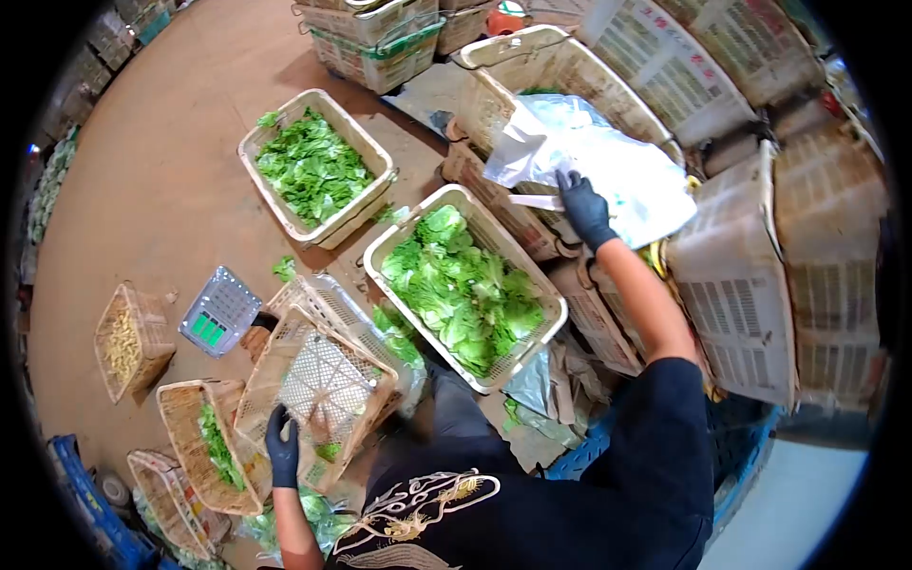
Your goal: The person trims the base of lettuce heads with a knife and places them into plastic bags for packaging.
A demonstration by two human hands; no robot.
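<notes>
A stack of pale slatted plastic crates stands on its side to the right of the big beige plastic crate. That big crate sits in the middle of the brown floor and is heaped with green leaf lettuce. Behind it, a crumpled clear plastic bag drapes over another beige crate and hides what is inside. The black-gloved right hand has its fingers closed on the bag's near edge.

To the upper left of the big crate, a second beige crate holds more lettuce. At the big crate's lower left, an empty beige mesh crate is tipped up on edge. The black-gloved left hand has its fingers curled tight over the crate's lower rim.

Left of that, a small tan basket holds a few green leaves. Farther left, a small basket holds pale yellowish pieces. A grey scale with a green display lies between the two baskets and the big crate.
</notes>
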